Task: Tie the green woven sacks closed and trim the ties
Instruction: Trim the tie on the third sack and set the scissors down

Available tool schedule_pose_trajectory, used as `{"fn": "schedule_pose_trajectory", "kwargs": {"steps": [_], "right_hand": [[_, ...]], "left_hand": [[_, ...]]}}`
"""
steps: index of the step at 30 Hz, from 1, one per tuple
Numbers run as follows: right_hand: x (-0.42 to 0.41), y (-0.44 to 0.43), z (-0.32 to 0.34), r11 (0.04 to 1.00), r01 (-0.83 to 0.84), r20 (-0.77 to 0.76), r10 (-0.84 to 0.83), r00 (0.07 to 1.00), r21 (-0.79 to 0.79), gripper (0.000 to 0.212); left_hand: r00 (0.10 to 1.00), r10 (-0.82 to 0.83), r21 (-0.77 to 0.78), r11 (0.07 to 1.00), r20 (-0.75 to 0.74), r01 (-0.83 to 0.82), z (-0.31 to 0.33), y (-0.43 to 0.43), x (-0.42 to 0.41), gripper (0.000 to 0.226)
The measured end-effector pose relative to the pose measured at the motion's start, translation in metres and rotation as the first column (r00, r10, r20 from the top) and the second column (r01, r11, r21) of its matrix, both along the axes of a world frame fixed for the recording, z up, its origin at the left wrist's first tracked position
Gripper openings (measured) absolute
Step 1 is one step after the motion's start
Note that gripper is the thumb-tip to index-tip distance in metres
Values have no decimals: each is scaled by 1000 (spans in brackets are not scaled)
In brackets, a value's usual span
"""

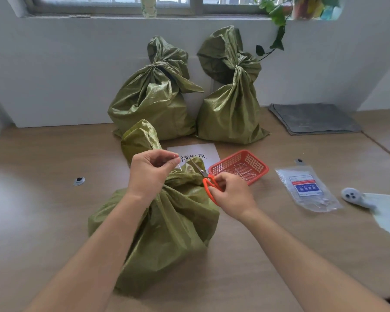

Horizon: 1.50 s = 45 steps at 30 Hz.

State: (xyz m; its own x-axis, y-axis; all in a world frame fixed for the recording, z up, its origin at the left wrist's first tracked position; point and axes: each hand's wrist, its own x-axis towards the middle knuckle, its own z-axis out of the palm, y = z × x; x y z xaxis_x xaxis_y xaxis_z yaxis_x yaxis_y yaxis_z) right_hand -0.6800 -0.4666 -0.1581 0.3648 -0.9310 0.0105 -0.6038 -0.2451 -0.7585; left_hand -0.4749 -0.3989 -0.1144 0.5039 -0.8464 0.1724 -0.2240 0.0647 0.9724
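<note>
A green woven sack [167, 233] stands on the table in front of me, its neck gathered. My left hand [150, 172] pinches the thin white tail of the tie [178, 162] above the neck. My right hand [231, 194] grips orange-handled scissors [208, 182], their blades pointing up and left toward the tie tail. Two more green sacks, the left sack [153, 97] and the right sack [231, 104], stand tied against the back wall.
A red plastic basket [256, 174] holding several white ties sits just right of the scissors. A clear bag of ties [306, 190], a grey handheld device [354, 197] on paper, a folded grey cloth [313, 118] and a printed white sheet [203, 154] lie on the wooden table [43, 210].
</note>
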Motion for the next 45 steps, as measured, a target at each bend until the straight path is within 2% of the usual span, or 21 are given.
{"fn": "schedule_pose_trajectory", "kwargs": {"steps": [6,11,22,26,29,34,39,41,45], "right_hand": [[-51,-14,-26,980,70,100,-89,991,186,13],[-103,-39,-51,977,96,118,-119,986,189,11],[-187,-72,-100,942,169,159,-221,962,291,9],[-214,-75,-123,919,256,92,-295,951,300,9],[-230,-76,-145,886,348,2,-366,931,306,15],[-242,-72,-183,816,430,-118,-419,900,386,19],[-248,-80,-219,765,480,-184,-447,876,428,26],[-251,-84,-232,749,496,-188,-464,866,440,27],[-258,-88,-252,721,538,-215,-497,840,437,28]], "left_hand": [[998,-38,66,997,57,34,-7,-25,-56,10],[1000,11,112,994,0,-11,-24,-54,-107,9],[995,98,252,964,-23,-89,-67,-101,-194,6],[987,146,348,930,-63,-115,-88,-121,-211,5],[974,204,424,894,-99,-144,-107,-141,-216,15],[876,346,515,846,-336,-137,-140,-181,-215,22],[842,367,537,836,-396,-112,-167,-225,-216,22],[864,332,548,833,-379,-79,-178,-239,-213,17],[962,228,630,772,-150,-85,-203,-248,-206,10]]}}
